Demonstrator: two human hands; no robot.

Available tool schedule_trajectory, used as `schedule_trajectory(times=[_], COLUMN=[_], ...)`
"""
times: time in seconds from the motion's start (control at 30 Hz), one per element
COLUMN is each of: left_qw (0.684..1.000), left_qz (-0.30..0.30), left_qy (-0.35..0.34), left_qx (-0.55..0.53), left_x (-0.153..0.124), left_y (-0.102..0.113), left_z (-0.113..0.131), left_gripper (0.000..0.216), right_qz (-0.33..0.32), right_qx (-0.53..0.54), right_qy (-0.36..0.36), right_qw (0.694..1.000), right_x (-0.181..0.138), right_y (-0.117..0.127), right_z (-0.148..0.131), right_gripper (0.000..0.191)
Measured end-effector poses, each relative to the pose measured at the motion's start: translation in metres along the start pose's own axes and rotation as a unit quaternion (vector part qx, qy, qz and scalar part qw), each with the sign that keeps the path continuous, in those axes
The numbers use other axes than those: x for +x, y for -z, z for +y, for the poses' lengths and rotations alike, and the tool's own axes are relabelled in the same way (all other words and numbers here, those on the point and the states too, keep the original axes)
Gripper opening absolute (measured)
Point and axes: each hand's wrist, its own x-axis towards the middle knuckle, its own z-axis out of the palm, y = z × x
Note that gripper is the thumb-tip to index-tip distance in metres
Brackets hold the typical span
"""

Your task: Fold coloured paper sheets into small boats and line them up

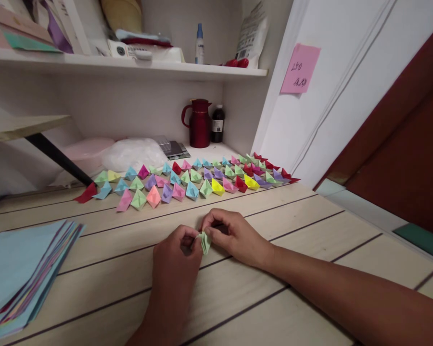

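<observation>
A small piece of folded light-green paper [205,243] is held between my two hands, just above the striped wooden table [274,298]. My left hand [178,250] pinches its left side between thumb and fingertips. On the other side, my right hand [233,235] grips its upper right part with thumb and forefinger. Several layers show along the paper's lower edge, while my fingertips cover its top. Beyond my hands stand rows of small folded paper boats [178,192] in green, blue, pink, purple, red and yellow.
At the left lies a stack of coloured paper sheets [25,269]. Behind the boats are a white plastic bag [133,154], a red thermos jug [199,125] and a dark bottle [218,126]. A shelf [130,66] runs above them. A pink note [300,68] hangs on the right wall.
</observation>
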Motion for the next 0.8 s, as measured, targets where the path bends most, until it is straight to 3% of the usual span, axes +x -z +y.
schedule_trajectory(times=[0.4, 0.8], left_qw=[0.998, 0.991], left_qz=[-0.024, 0.008], left_qy=[-0.042, -0.025], left_qx=[0.05, 0.134], left_x=[-0.0008, 0.0019], left_y=[-0.0044, -0.0053], left_z=[-0.0085, -0.0061], left_gripper=[0.006, 0.004], right_qz=[-0.012, -0.042], right_qx=[-0.09, -0.045], right_qy=[0.086, 0.087], right_qw=[0.992, 0.994], right_x=[0.0, 0.0021], right_y=[0.0022, 0.0065], right_z=[-0.003, -0.0014], right_gripper=[0.016, 0.013])
